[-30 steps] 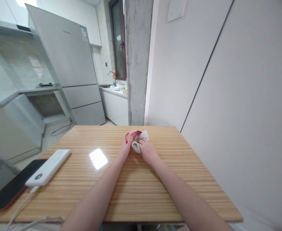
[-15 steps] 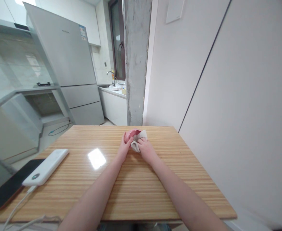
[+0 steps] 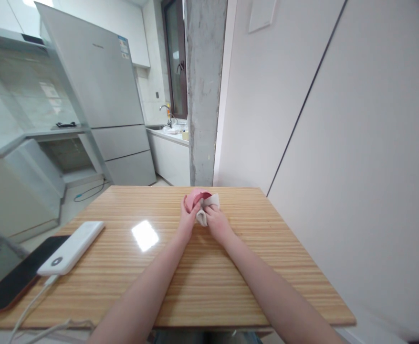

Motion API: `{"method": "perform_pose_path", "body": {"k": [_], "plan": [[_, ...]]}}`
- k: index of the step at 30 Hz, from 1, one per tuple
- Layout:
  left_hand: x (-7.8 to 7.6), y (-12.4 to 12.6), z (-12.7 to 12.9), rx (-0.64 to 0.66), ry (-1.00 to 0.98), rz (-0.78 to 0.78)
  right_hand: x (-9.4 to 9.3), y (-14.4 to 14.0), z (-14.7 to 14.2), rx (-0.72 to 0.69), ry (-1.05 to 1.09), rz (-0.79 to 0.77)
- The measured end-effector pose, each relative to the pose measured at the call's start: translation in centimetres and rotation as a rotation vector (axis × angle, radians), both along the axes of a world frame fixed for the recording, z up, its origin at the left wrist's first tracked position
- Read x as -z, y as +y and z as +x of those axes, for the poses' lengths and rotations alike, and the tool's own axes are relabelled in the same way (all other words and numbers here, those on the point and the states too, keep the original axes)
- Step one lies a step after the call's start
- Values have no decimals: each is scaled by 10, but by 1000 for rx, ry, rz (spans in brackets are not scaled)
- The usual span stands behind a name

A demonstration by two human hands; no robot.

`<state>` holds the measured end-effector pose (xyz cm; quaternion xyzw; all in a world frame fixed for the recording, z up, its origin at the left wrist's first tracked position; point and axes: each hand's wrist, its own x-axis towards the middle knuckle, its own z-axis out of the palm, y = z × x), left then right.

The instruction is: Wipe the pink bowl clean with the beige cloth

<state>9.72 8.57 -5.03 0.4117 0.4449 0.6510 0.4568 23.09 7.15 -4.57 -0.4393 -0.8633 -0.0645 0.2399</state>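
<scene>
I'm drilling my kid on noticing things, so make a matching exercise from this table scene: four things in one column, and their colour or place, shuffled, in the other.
Things
1. cup
2. cloth
3. power bank
4. phone

Descriptions
A. black, at the table's near left edge
B. pink, in the left hand
C. white, with a cable plugged in
D. beige, gripped by the right hand

Pairs: 1-B, 2-D, 3-C, 4-A
</scene>
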Motion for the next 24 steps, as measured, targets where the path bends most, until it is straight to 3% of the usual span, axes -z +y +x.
{"method": "perform_pose_path", "body": {"k": [3, 8, 16, 19, 24], "plan": [[2, -2, 6, -42, 59, -16, 4, 1, 0, -33, 47, -16], [-5, 6, -14, -7, 77, -3, 0, 3, 4, -117, -12, -20], [3, 1, 4, 149, -156, -98, -2, -1, 2, 25, -38, 2], [6, 4, 0, 184, -105, -159, -5, 0, 6, -13, -29, 2], [4, 14, -18, 113, 8, -87, -13, -1, 9, -76, -18, 46]]}}
